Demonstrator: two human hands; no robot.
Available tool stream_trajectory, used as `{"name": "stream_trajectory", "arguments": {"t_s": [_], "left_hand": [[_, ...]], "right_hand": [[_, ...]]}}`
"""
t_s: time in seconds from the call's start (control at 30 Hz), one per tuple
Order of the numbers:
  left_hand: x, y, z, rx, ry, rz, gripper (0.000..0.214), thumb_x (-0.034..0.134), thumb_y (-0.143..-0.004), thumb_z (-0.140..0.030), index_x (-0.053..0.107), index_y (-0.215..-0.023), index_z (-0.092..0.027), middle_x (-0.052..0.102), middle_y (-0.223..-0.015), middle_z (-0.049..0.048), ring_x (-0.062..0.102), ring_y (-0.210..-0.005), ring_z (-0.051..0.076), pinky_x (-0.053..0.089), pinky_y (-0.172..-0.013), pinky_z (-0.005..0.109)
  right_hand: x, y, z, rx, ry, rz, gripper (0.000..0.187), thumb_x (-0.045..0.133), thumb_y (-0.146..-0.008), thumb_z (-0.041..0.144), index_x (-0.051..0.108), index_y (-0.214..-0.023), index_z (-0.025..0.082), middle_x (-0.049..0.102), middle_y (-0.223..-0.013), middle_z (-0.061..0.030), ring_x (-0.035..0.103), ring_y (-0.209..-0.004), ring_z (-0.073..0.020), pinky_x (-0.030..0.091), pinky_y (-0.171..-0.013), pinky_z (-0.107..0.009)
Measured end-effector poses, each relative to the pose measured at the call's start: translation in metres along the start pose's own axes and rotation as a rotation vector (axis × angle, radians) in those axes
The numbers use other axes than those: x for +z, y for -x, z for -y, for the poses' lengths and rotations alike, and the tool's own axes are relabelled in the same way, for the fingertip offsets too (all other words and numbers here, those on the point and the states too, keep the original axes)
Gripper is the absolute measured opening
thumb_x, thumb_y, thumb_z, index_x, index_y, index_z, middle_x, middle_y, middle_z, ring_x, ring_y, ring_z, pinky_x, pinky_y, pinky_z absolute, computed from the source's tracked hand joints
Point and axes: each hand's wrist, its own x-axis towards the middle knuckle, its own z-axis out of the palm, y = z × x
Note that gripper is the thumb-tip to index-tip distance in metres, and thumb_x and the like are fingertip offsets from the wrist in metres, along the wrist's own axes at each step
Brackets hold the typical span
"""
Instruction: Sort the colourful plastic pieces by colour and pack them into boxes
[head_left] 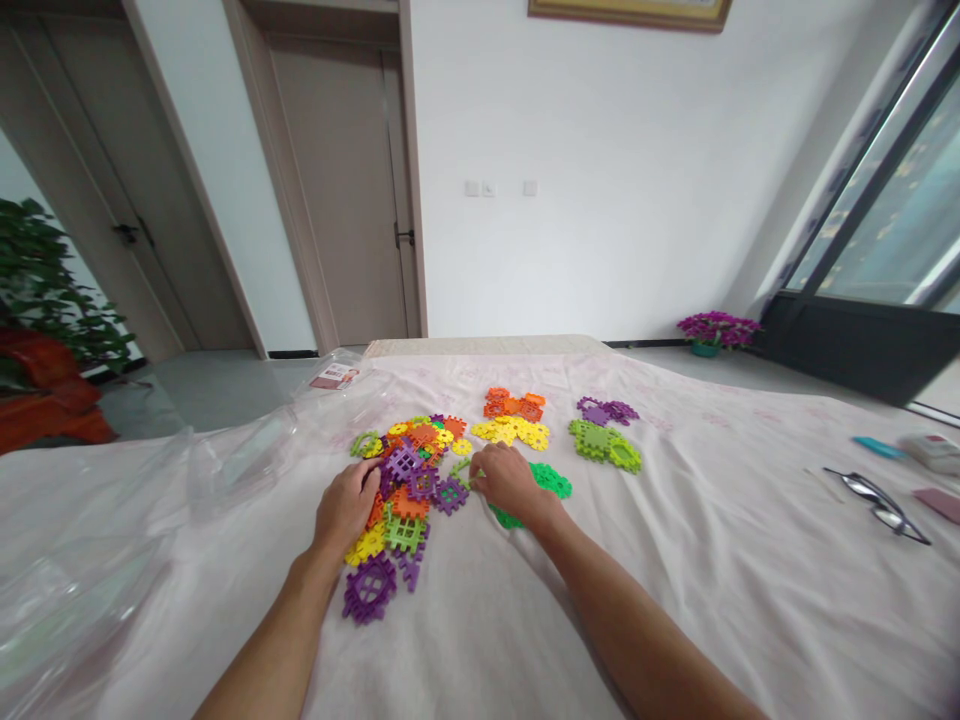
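Observation:
A mixed pile of plastic interlocking building pieces (406,461) in purple, orange, yellow and green lies on the cloth in front of me. My left hand (346,508) rests against the pile's left side, thumb and fingers apart, touching the pieces. At the right of the pile my right hand (508,482) has its fingers curled down onto a light green building piece (460,469), partly hidden by the fingertips. Green pieces (552,480) lie partly under and beside that hand. Behind it are groups of yellow pieces (513,431) and orange pieces (514,405).
Light green pieces (604,444) and purple pieces (607,411) sit farther right. Clear plastic bags (247,450) spread over the left of the cloth (697,560). Eyeglasses (877,502), a blue item (878,447) and a white box-like object (930,452) lie at the right.

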Motion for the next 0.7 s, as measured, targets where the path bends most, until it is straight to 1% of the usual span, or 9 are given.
{"name": "stream_trajectory", "arguments": {"t_s": [0.13,0.23,0.37,0.47,0.53,0.6,0.7], "left_hand": [[0.001,0.000,0.001,-0.005,-0.006,-0.001,0.042,0.034,-0.095,-0.040,0.064,-0.119,-0.023,0.066,-0.124,0.0060,0.060,-0.115,0.021,0.043,-0.099,0.031],[0.002,-0.001,0.003,-0.004,0.002,0.000,0.042,0.034,-0.095,-0.040,0.064,-0.119,-0.023,0.066,-0.124,0.0060,0.059,-0.115,0.021,0.043,-0.099,0.031],[0.002,-0.001,0.003,0.000,0.007,0.003,0.042,0.034,-0.095,-0.040,0.063,-0.120,-0.022,0.066,-0.124,0.0062,0.060,-0.115,0.021,0.042,-0.100,0.032],[0.001,-0.001,0.002,-0.001,0.005,0.000,0.042,0.035,-0.095,-0.039,0.064,-0.119,-0.021,0.066,-0.123,0.0067,0.060,-0.114,0.021,0.043,-0.099,0.032],[0.000,0.000,0.001,-0.003,0.006,0.001,0.042,0.034,-0.095,-0.039,0.064,-0.119,-0.021,0.066,-0.123,0.0069,0.060,-0.113,0.022,0.044,-0.098,0.033],[0.000,0.000,0.000,-0.009,0.006,0.006,0.043,0.034,-0.095,-0.039,0.064,-0.120,-0.021,0.066,-0.123,0.0072,0.060,-0.113,0.022,0.044,-0.098,0.033],[0.000,-0.001,0.000,-0.006,0.009,0.007,0.043,0.034,-0.095,-0.039,0.064,-0.120,-0.021,0.066,-0.122,0.0076,0.060,-0.114,0.022,0.044,-0.099,0.034]], "right_hand": [[0.007,-0.003,-0.006,0.049,-0.124,-0.032,0.012,0.069,-0.078,0.023,0.069,-0.090,0.021,0.065,-0.096,-0.0050,0.058,-0.093,-0.0185,0.038,-0.075,-0.025],[0.009,-0.004,-0.008,0.060,-0.221,-0.123,0.015,0.065,-0.076,0.015,0.066,-0.091,0.020,0.059,-0.099,-0.0040,0.057,-0.088,-0.0151,0.037,-0.071,-0.023],[0.010,-0.004,-0.009,-0.011,-0.291,-0.246,0.020,0.057,-0.075,0.005,0.063,-0.087,0.020,0.054,-0.098,-0.0030,0.054,-0.083,-0.0136,0.036,-0.068,-0.023],[0.011,-0.005,-0.009,-0.091,-0.361,-0.343,0.020,0.055,-0.075,0.004,0.063,-0.083,0.020,0.054,-0.096,-0.0025,0.053,-0.084,-0.0141,0.037,-0.069,-0.023],[0.012,-0.007,-0.009,-0.105,-0.421,-0.406,0.018,0.056,-0.075,0.005,0.062,-0.080,0.020,0.054,-0.093,-0.0018,0.053,-0.084,-0.0142,0.038,-0.070,-0.023],[0.013,-0.009,-0.008,-0.075,-0.489,-0.457,0.015,0.058,-0.074,0.006,0.063,-0.078,0.020,0.054,-0.089,-0.0011,0.053,-0.081,-0.0140,0.040,-0.070,-0.023],[0.014,-0.014,-0.012,0.000,-0.565,-0.495,0.012,0.061,-0.074,0.010,0.065,-0.079,0.020,0.055,-0.087,-0.0008,0.054,-0.076,-0.0132,0.043,-0.069,-0.024]]}}
